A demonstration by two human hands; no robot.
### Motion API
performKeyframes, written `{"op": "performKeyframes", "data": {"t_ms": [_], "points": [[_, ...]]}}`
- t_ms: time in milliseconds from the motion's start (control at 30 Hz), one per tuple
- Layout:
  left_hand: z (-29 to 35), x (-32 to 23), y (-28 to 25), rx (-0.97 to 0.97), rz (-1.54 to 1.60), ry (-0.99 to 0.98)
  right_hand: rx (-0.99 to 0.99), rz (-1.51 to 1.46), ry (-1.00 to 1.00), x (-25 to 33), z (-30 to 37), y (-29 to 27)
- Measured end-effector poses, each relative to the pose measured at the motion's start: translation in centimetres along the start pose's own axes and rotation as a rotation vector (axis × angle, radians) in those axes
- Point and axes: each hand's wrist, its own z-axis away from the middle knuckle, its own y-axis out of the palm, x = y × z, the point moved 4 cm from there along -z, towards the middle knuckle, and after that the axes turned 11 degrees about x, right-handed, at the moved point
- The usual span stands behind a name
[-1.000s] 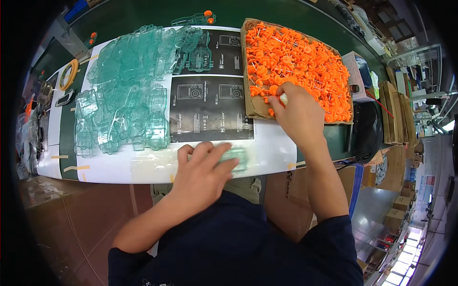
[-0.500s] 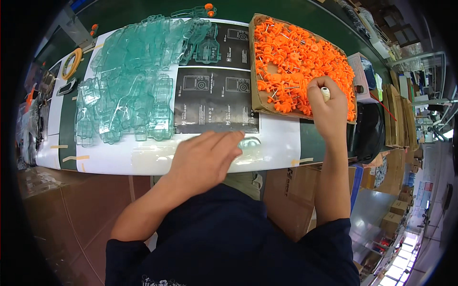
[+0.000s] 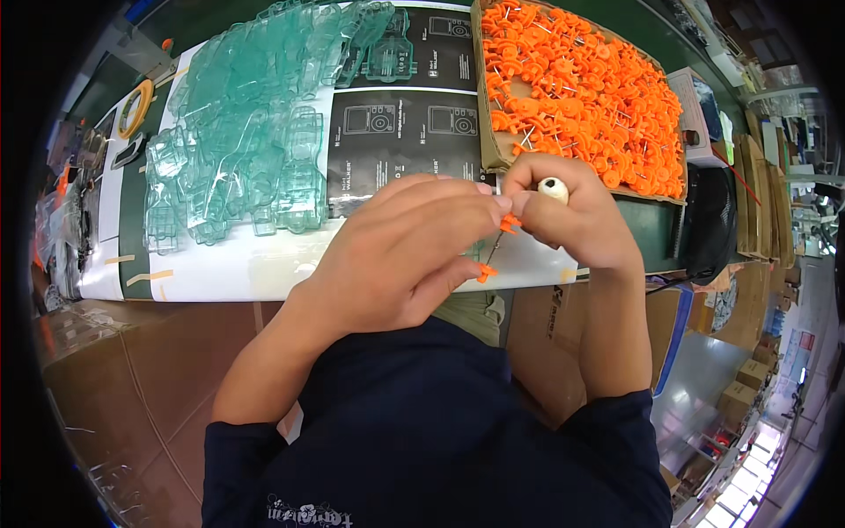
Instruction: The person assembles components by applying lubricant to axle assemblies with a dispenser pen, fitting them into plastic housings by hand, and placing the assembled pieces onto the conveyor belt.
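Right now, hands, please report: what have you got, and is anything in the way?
Left hand: at an orange piece, grip unclear. Right hand: closed around pale round-ended object. Cardboard tray: just beyond, not between them.

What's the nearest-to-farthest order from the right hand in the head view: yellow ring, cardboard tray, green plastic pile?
1. Cardboard tray: just beyond the right hand.
2. Green plastic pile: across to the hand's left.
3. Yellow ring: far left, past the pile.
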Motion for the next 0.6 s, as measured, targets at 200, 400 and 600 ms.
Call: {"op": "performKeyframes", "data": {"t_ms": [200, 400, 600], "points": [[1.0, -0.1, 0.9, -0.113, 0.102, 0.047, -0.539, -0.064, -0.333, -0.4, 0.8, 1.5], [1.6, -0.2, 2.2, -0.136, 0.216, -0.12, -0.267, -0.705, -1.023, 0.7, 2.3, 2.8], [1.6, -0.4, 2.7, -0.131, 0.231, -0.122, -0.23, -0.695, -1.12, 0.2, 2.5, 3.4]]}}
